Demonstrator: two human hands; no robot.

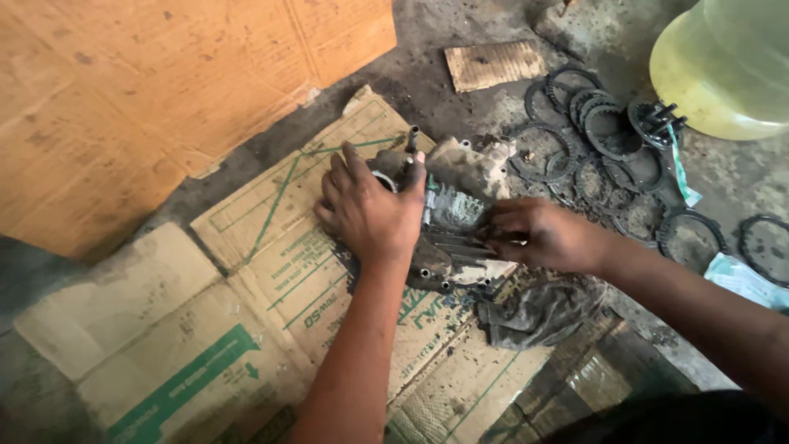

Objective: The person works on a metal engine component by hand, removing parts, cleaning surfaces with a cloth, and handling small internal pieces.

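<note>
A grimy grey metal engine casing lies on flattened cardboard on the floor. My left hand lies over its left side, fingers wrapped on the upper left part beside a short protruding stud. From the right, my right hand grips the casing's finned right edge. Both hands are dirty with grease.
Several dark ring-shaped clutch plates are spread on the concrete to the upper right. A yellowish translucent plastic container stands at the top right. A dirty rag lies below the casing. A large sheet of brown cardboard covers the upper left.
</note>
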